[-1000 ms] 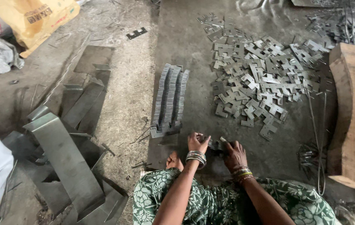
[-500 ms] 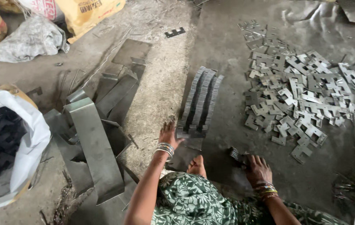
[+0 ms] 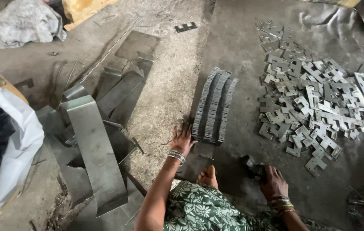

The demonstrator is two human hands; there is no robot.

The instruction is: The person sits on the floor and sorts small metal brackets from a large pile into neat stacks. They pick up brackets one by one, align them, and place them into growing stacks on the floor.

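Note:
My left hand lies flat, fingers spread, against the near left end of a row of stacked grey metal plates standing on edge on the floor. My right hand rests low on the floor, closed over a small handful of metal pieces. A wide heap of loose stamped metal plates is spread to the right of the row. Bangles sit on both wrists. My bare foot and green patterned clothing show at the bottom.
Bent sheet-metal strips and offcuts are piled at the left. A white sack with dark parts stands at the far left edge. Grey and yellow sacks lie at the top left. One lone plate lies at the top.
My left hand has left the right hand and reached forward to the near end of the stacked row. The right hand stays low on the floor. The view has swung to the left.

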